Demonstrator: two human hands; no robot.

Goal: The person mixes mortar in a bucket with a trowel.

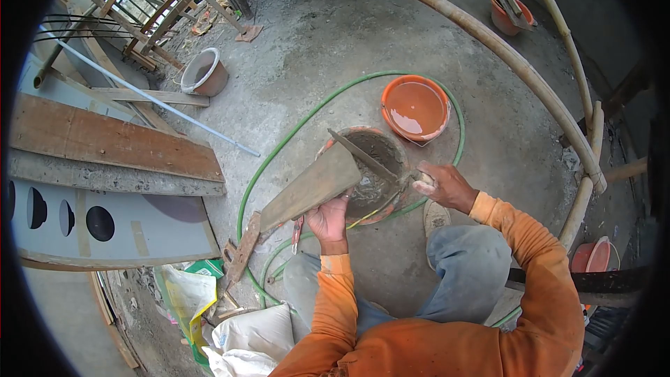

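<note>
Holding a trowel (366, 157) in the curled right hand (452, 186) and a flat board (314, 192) in the left hand (331, 222), a person in orange sleeves and blue jeans leans, knees bent, over a bucket of wet grey mortar (380, 199); the right fingers wrap the trowel's handle, and its long blade slants across the mortar towards the board's far end; whether blade and board touch, I cannot tell; the left hand supports the board from its near edge, fingers partly hidden underneath, so their exact grip is unclear; the board's wide end overhangs the mortar bucket's left side.

Just beyond that bucket, on the grey concrete floor (293, 91), stands an orange bucket (391, 126) of reddish-brown water; a green hose (283, 145) loops around both; further off, at upper left, a pale-rimmed bucket (213, 82) stands tilted; broad planks (115, 139) fill the left side; a white sack (258, 331) lies near the person's left arm; bamboo poles (481, 24) curve across the upper right.
</note>
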